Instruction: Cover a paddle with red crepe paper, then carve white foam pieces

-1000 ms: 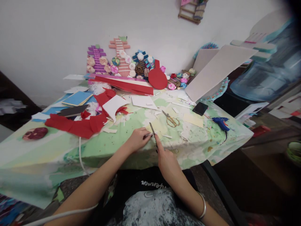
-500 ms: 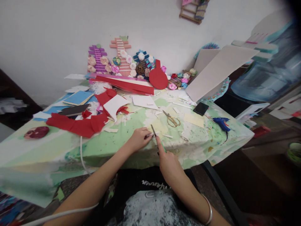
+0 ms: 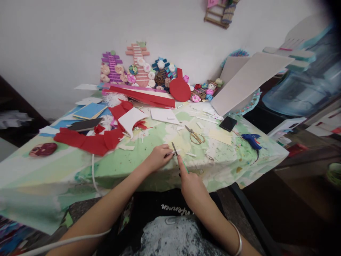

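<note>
My left hand [image 3: 157,157] rests on the near edge of the table, its fingers pinched on a small white strip [image 3: 174,152]. Close on its right, my right hand [image 3: 190,181] is closed round a craft knife [image 3: 178,156] with a green handle. The grey blade points up and away and meets the white strip. Both hands lie over the green and white painted tablecloth [image 3: 128,163], just in front of my body.
Gold scissors [image 3: 195,135], a black phone [image 3: 227,123] and a blue glue gun [image 3: 251,139] lie to the right. Red paper [image 3: 87,141], white foam pieces [image 3: 130,119] and blue sheets [image 3: 89,110] cover the left. Paper-flower crafts [image 3: 149,73] line the wall. A white cable [image 3: 92,170] hangs off the near edge.
My right hand has drawn slightly back toward me with the knife, and the green handle now shows. My left hand has stayed pinched on the strip.
</note>
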Motion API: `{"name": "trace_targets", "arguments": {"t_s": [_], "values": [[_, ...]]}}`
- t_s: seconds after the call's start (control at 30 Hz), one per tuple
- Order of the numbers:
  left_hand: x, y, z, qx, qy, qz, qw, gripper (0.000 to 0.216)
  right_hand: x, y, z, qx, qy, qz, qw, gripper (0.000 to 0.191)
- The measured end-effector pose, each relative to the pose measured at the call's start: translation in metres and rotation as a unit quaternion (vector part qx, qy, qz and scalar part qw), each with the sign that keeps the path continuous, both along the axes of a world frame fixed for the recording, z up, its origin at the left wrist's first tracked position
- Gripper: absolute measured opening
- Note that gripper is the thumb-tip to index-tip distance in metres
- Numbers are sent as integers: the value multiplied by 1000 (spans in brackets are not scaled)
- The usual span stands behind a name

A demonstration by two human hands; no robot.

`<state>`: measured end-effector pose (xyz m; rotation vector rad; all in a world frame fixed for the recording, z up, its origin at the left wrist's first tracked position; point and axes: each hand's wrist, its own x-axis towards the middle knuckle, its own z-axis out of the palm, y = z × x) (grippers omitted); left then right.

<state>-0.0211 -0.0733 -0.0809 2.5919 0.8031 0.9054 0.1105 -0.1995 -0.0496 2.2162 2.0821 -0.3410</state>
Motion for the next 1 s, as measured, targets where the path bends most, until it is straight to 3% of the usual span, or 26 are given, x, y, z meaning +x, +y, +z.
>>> {"name": "trace_targets", "arguments": {"t_s": [0.43,1.0], "values": [[-1,2,1,-13,-3,-29,1000,31,0,10,2,13,1,3,1000,73],[1,0,-2,14,8,10,1000,30,-3,8,8,3,-19,4,1000,78]]}}
